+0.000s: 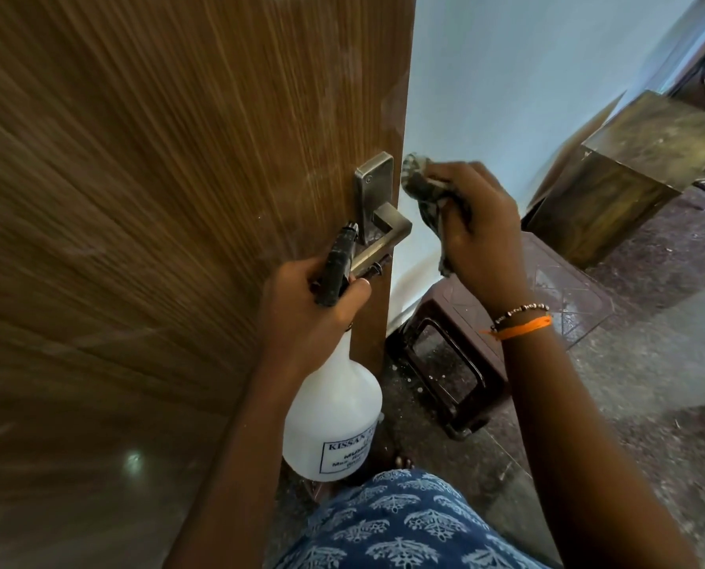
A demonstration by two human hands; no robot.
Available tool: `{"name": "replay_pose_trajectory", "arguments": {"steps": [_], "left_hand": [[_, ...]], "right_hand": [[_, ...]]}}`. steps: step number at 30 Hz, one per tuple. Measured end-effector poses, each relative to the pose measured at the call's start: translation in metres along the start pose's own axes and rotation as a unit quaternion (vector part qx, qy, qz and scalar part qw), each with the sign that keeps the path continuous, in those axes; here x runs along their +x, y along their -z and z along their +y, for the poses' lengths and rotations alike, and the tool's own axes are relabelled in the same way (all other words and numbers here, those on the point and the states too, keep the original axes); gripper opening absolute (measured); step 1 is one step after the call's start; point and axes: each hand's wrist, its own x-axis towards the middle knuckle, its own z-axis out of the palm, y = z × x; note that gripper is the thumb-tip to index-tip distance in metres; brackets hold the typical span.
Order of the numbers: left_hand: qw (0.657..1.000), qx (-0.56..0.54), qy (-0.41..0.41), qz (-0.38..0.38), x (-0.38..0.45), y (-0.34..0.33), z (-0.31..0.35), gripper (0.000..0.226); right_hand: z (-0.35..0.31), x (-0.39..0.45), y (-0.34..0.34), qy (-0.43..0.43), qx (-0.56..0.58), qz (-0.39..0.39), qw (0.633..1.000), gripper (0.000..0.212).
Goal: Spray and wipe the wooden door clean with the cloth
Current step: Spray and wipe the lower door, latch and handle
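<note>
1. The left hand [318, 310] is raised in front of the door edge, forearm rising from the lower centre of the view. Its fingers [357, 291] are wrapped tight around the black trigger head of the white translucent plastic spray bottle [334, 420]. The bottle body hangs below the hand, a printed label on its lower part, and the nozzle points up toward the door face.
2. The right hand [478, 236] is held higher, just to the right of the door edge, with a beaded bracelet and an orange thread at the wrist. Its fingers [445, 174] are closed around the crumpled dark grey cloth [424, 186]. One end of the cloth bunches out at the door edge; the other hangs below the palm.
3. The brown wood-grain door [158, 199] fills the left half of the view. Pale smears and hazy streaks show on its face, notably near the handle and along the right edge.
4. The brushed metal lever handle [381, 227] sits on a rectangular plate close to the door edge, between the two hands; the spray head lies against its lever.
5. Right of the door edge, a dark brown plastic stool [465, 363] stands on the speckled stone floor [650, 404], close to the door.
6. Further off, a brass-coloured metal box [629, 170] stands against the pale blue wall [527, 76].
</note>
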Motion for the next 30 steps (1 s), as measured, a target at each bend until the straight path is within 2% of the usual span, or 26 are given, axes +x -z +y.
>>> {"name": "replay_pose_trajectory", "arguments": {"steps": [2, 4, 7, 10, 12, 14, 16, 18, 19, 20, 21, 22, 24, 26, 28, 30], "left_hand": [[1.000, -0.004, 0.001, -0.001, 0.001, 0.000, 0.000, 0.027], [1.000, -0.003, 0.005, -0.002, 0.001, 0.000, 0.000, 0.026], [1.000, 0.008, 0.000, -0.001, 0.004, -0.002, -0.005, 0.017], [1.000, 0.004, -0.009, -0.003, 0.006, -0.003, -0.006, 0.023], [1.000, -0.005, -0.010, -0.006, 0.006, -0.003, -0.004, 0.028], [1.000, -0.008, -0.014, -0.007, 0.007, -0.004, -0.002, 0.031], [1.000, -0.004, -0.021, -0.006, 0.007, -0.007, 0.000, 0.032], [1.000, 0.002, -0.025, -0.004, 0.005, -0.009, 0.001, 0.033], [1.000, 0.001, -0.024, -0.005, 0.004, -0.010, 0.001, 0.033], [1.000, -0.002, -0.021, -0.005, 0.002, -0.010, 0.001, 0.033], [1.000, -0.004, -0.018, -0.004, 0.002, -0.010, 0.001, 0.033], [1.000, -0.006, -0.016, -0.003, 0.001, -0.010, 0.000, 0.034], [1.000, -0.006, -0.014, -0.006, 0.003, -0.010, 0.000, 0.033], [1.000, -0.005, -0.017, -0.007, 0.003, -0.011, -0.001, 0.033], [1.000, -0.007, -0.017, -0.006, 0.004, -0.010, -0.001, 0.031], [1.000, -0.016, -0.014, -0.011, 0.004, -0.010, -0.003, 0.027]], "right_hand": [[-0.012, 0.007, -0.006, 0.046, -0.113, -0.039, 0.992, 0.032], [-0.019, 0.003, -0.016, 0.050, -0.212, -0.066, 0.974, 0.032], [-0.030, 0.000, -0.020, 0.096, -0.282, -0.076, 0.952, 0.033], [-0.031, 0.002, -0.018, 0.173, -0.369, -0.101, 0.908, 0.033], [-0.026, 0.000, -0.016, 0.215, -0.368, -0.124, 0.896, 0.036], [-0.016, 0.002, -0.010, 0.244, -0.305, -0.142, 0.910, 0.044], [0.002, 0.005, -0.005, 0.205, -0.149, -0.159, 0.954, 0.048], [0.020, 0.002, -0.003, 0.088, 0.101, -0.136, 0.982, 0.038], [0.026, -0.004, -0.003, 0.007, 0.210, -0.113, 0.971, 0.036], [0.029, -0.010, -0.004, -0.063, 0.268, -0.085, 0.958, 0.039], [0.030, -0.016, -0.006, -0.105, 0.277, -0.054, 0.954, 0.042], [0.029, -0.019, -0.009, -0.114, 0.255, -0.024, 0.960, 0.045], [0.022, -0.015, -0.014, -0.054, 0.194, 0.004, 0.980, 0.046], [0.008, -0.007, -0.017, 0.067, 0.113, -0.031, 0.991, 0.040], [-0.002, -0.010, -0.026, 0.161, -0.058, -0.061, 0.983, 0.036], [-0.001, -0.017, -0.036, 0.161, -0.136, -0.025, 0.977, 0.036]]}}
